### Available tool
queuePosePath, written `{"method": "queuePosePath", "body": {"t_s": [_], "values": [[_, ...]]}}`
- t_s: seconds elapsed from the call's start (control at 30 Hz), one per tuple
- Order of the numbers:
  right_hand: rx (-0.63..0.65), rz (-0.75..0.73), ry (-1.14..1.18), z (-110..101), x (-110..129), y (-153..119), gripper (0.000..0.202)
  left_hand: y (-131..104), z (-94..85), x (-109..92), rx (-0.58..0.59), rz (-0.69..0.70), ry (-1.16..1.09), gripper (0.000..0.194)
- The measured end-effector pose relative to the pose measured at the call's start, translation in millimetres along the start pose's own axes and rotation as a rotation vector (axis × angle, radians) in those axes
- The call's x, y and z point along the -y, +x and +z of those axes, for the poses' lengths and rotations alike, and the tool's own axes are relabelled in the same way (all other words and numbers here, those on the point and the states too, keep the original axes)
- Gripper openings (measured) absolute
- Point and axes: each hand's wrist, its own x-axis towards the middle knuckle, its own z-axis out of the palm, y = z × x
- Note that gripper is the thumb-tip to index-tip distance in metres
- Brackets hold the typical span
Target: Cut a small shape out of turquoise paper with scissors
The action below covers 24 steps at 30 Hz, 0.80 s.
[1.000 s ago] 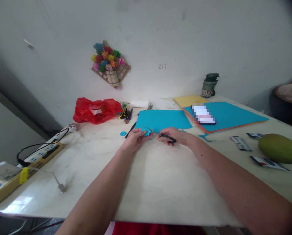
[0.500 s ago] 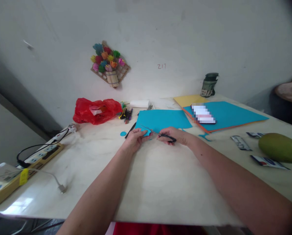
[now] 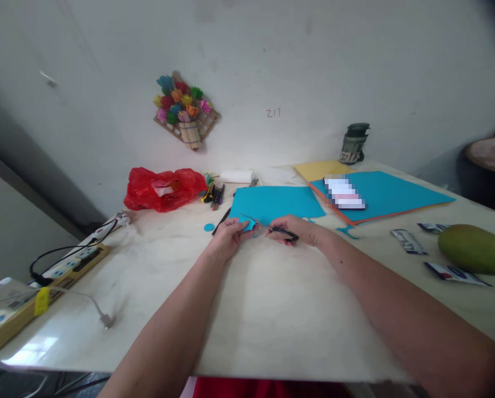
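Note:
My left hand (image 3: 230, 236) pinches a small piece of blue paper (image 3: 248, 224) over the middle of the table. Black-handled scissors (image 3: 286, 232) are gripped in my right hand (image 3: 291, 228), their blades pointing left at the small piece. Just behind both hands lies a flat blue sheet (image 3: 276, 201). A small blue disc (image 3: 208, 227) rests on the table left of my left hand, near a black pen-like item (image 3: 221, 221). Thin blue offcuts (image 3: 347, 232) lie to the right of my right hand.
At the back left are a red plastic bag (image 3: 162, 190) and several markers (image 3: 218, 197). A power strip (image 3: 43, 298) runs along the left edge. On the right, a phone (image 3: 344, 193) lies on stacked coloured sheets (image 3: 400, 190), with a green fruit (image 3: 475, 249) and small packets (image 3: 408, 241) nearer.

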Motion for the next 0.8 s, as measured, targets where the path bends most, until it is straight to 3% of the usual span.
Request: {"method": "queuePosePath", "body": {"t_s": [0.57,0.8], "values": [[-0.012,-0.001,0.015,0.8,-0.5,0.3,0.019,-0.9,-0.5,0.2,0.009,0.002,-0.017,0.007],[-0.007,-0.033,-0.029,1.9,0.2,-1.6,0.031,-0.1,-0.9,0.8,-0.003,-0.009,-0.036,0.011]]}}
